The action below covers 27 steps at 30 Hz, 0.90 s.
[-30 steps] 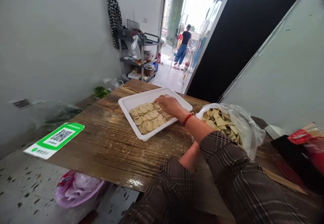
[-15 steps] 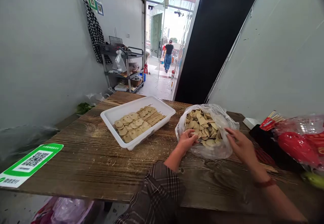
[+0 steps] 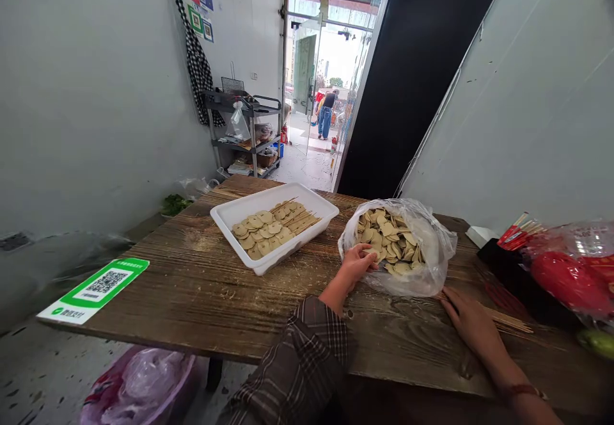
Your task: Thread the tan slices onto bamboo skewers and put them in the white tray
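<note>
A clear plastic bag (image 3: 439, 255) stands open on the wooden table, full of thin round beige slices (image 3: 391, 239). My left hand (image 3: 354, 268) reaches over its near left rim, with fingers closed on a slice at the edge of the pile. To the right of the bag, my right hand (image 3: 472, 322) lies low over thin wooden skewers (image 3: 513, 322), fingers stretched out and touching them. Left of the bag sits a white plastic tray (image 3: 225, 220), holding overlapping slices threaded on skewers (image 3: 261, 233).
A green QR code card (image 3: 98, 287) lies at the table's left edge. At the right are a black box (image 3: 503, 268) and red plastic packaging (image 3: 570, 278). Below the table stands a pink tub (image 3: 185, 380). Beyond are a cart (image 3: 244, 124) and people (image 3: 326, 114) outside the door.
My right hand has left the bag's right rim and come down to the skewers on the table. My left hand stays at the bag. The view has shifted slightly left.
</note>
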Tool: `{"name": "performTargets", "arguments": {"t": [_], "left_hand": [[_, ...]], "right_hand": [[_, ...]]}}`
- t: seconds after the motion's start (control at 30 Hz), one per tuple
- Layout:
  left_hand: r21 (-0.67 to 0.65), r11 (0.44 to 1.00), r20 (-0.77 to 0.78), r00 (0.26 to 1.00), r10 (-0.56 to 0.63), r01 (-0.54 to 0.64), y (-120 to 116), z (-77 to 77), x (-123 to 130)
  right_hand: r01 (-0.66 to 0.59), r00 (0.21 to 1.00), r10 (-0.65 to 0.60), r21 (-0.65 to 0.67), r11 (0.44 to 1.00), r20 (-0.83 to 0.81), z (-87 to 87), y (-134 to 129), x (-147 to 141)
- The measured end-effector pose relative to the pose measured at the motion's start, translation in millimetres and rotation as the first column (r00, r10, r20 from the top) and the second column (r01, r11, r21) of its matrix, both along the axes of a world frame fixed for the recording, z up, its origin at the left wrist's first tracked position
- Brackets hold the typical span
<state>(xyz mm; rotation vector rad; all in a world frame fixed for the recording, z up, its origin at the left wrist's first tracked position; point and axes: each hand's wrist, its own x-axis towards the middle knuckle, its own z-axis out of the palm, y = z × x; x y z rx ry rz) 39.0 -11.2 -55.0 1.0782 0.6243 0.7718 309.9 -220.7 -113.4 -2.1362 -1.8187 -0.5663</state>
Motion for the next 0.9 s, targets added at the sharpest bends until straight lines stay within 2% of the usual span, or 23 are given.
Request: {"name": "performTargets", "arguments": {"t": [0.13, 0.3, 0.53, 0.6, 0.67, 0.7, 0.73, 0.8, 0.83, 0.9], "left_hand": [[0.024, 0.999, -0.012, 0.999, -0.031, 0.032, 1.1, -0.6, -0.7], [0.011, 1.000, -0.022, 1.000, -0.007, 0.007, 0.1, 3.8, -2.7], [0.053, 0.999, -0.010, 1.000, -0.011, 0.012, -3.7, 13.6, -11.0], [0.088, 0.996, -0.034, 0.999, -0.001, 0.004, -4.2, 15.7, -11.4], [0.212, 0.977, -0.101, 0.993, 0.055, -0.032, -6.4, 18.3, -10.7], [0.325, 0.944, -0.149, 0.982, 0.112, -0.058, -8.8, 19.8, -9.9], [0.460, 0.885, -0.198, 0.963, 0.181, -0.072, -12.4, 21.3, -8.9], [0.711, 0.702, -0.267, 0.914, 0.306, -0.028, -23.4, 24.1, -5.7], [0.793, 0.609, -0.288, 0.897, 0.335, 0.027, -30.5, 25.2, -3.5], [0.872, 0.464, -0.334, 0.883, 0.331, 0.156, -46.7, 26.4, 1.9]], "right_hand": [[-0.007, 0.999, 0.007, -0.020, 1.000, -0.048, 6.8, -4.1, -3.5], [-0.061, 0.984, 0.054, -0.035, 0.998, -0.170, 12.0, -9.9, -9.2], [-0.076, 0.981, 0.066, -0.050, 0.996, -0.182, 20.0, -19.6, -23.9], [-0.084, 0.980, 0.073, -0.049, 0.995, -0.185, 25.2, -19.7, -30.0], [-0.097, 0.978, 0.086, -0.052, 0.994, -0.191, 30.6, -18.9, -35.5], [-0.105, 0.977, 0.093, -0.055, 0.993, -0.192, 33.0, -18.4, -37.8], [-0.114, 0.976, 0.101, -0.059, 0.992, -0.192, 35.1, -18.0, -39.7], [-0.130, 0.976, 0.116, -0.065, 0.989, -0.183, 37.8, -17.2, -42.2], [-0.137, 0.977, 0.124, -0.064, 0.989, -0.174, 38.5, -16.9, -42.8], [-0.148, 0.979, 0.139, -0.055, 0.987, -0.148, 38.9, -16.5, -43.2]]}}
